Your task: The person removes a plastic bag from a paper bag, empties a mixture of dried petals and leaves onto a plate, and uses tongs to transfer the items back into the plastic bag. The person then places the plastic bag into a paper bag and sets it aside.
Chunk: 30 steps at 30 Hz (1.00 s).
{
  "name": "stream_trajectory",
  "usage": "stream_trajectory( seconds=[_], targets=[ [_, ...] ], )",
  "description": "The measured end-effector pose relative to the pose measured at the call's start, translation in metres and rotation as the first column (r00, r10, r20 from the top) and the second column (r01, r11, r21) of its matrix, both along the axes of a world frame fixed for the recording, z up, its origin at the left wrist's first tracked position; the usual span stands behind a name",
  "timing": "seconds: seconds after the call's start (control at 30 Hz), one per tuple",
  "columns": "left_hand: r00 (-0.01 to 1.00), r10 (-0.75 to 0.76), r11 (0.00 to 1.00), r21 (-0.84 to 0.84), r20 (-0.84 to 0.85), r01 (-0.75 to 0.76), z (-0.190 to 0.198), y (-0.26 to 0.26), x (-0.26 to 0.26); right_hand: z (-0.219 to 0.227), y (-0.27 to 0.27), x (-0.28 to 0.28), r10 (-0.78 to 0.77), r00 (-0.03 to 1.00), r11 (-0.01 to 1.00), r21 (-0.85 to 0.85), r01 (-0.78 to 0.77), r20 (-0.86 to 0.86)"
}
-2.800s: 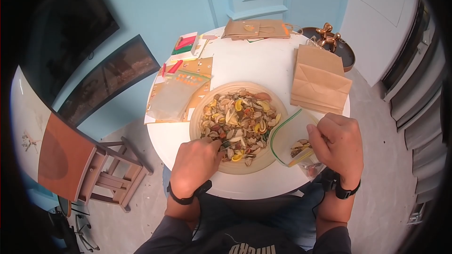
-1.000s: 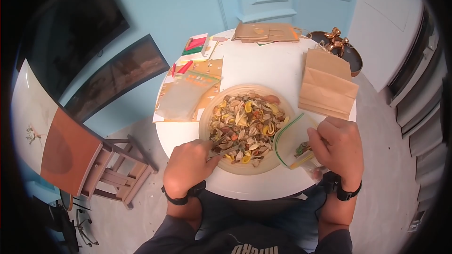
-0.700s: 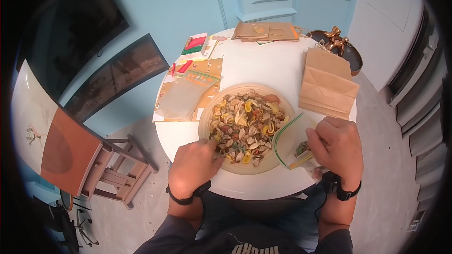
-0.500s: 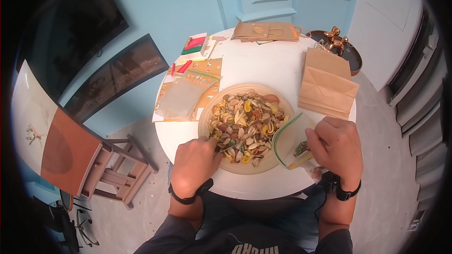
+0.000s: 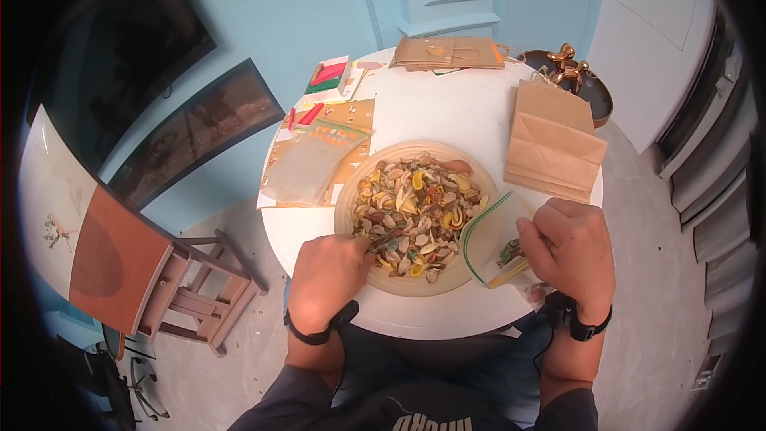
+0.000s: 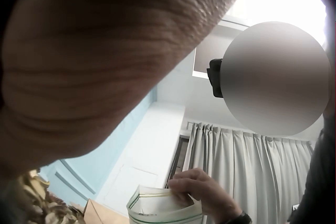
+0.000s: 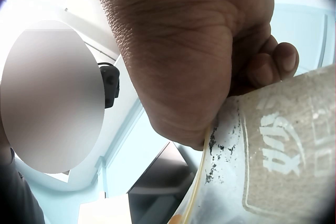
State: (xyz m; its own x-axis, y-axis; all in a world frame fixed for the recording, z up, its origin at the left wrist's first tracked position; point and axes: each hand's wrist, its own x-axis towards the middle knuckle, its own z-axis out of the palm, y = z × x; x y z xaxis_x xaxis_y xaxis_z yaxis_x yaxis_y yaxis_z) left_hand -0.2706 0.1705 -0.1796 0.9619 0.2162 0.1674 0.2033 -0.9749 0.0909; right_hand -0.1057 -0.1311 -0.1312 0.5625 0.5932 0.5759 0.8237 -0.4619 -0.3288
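My left hand (image 5: 327, 281) grips thin metal tongs (image 5: 384, 238), whose tips reach into dried petals and pods (image 5: 415, 211) at the near left of a round, pale bowl (image 5: 345, 219). To the bowl's right, my right hand (image 5: 576, 254) pinches the edge of a clear zip bag (image 5: 493, 231) with a green seal, its mouth towards the bowl. Some dried pieces (image 5: 511, 252) lie inside the bag. In the right wrist view the bag's printed side (image 7: 283, 150) stands beside the curled fingers (image 7: 268, 66). The left wrist view hides the left fingertips.
Brown paper bags (image 5: 554, 144) stand at the table's right, and flat ones (image 5: 448, 53) at the back. A flat zip bag (image 5: 307, 168) lies on patterned sheets at left, near a box of red and green pieces (image 5: 329, 76). A wooden chair (image 5: 199, 295) stands left.
The view has shifted since the earliest frame. The tongs, raised clear at the bowl's near left a second ago, are lower among the dried pieces. The right hand and bag have hardly moved lately.
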Motion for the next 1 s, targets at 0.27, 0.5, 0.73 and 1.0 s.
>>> stream_trajectory(
  seconds=[0.27,0.5,0.73,1.0],
  targets=[
    [0.993,-0.036,0.997,-0.067,0.114,0.044,0.026,-0.008,-0.011,-0.003,0.0,0.001,0.023,1.0,1.0,0.015,-0.023,0.013],
    [0.931,-0.127,0.962,-0.186,0.341,0.199,0.031,-0.034,0.001,-0.004,0.001,0.001,0.037,0.999,0.999,-0.001,-0.037,0.03],
    [0.916,-0.235,0.91,-0.256,0.326,0.325,0.036,-0.062,0.016,-0.003,-0.001,0.002,0.017,0.999,1.0,-0.008,-0.017,0.045],
    [0.991,0.115,0.968,-0.231,0.069,-0.096,0.038,0.002,-0.022,0.0,-0.003,0.0,-0.017,1.0,1.0,-0.013,0.017,0.0]
  ],
)
